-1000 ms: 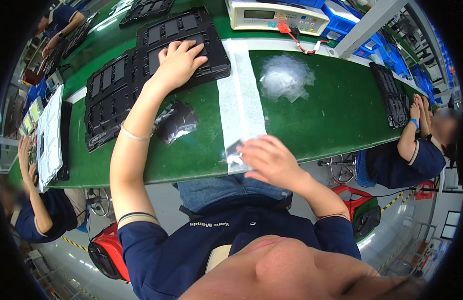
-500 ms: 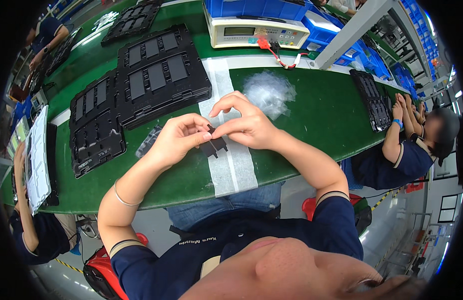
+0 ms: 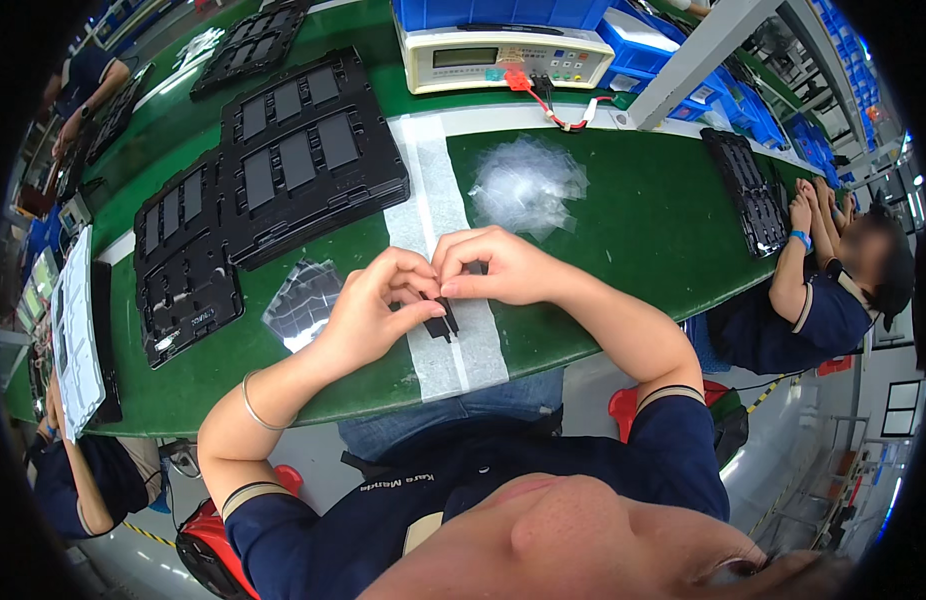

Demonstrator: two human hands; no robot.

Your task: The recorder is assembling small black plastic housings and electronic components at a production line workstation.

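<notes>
A long green counter carries everything. On its left half sits a stack of black moulded plastic trays; the top one holds flat grey rectangles in two rows of three. Just left, a lower black tray has three more in its half toward the far edge. A white fabric-like strip runs to the counter's near edge; right of it lies a loose pile of clear plastic film. The left hand and right hand meet above the strip. A clear, grid-marked film sheet lies beside the left hand. Smallest is a flat black piece, slim and notched, its material unclear. The left thumb and fingers grip it over the strip, its slim end toward the near edge; the right thumb and forefinger close together at its other end, what they pinch hidden.
</notes>
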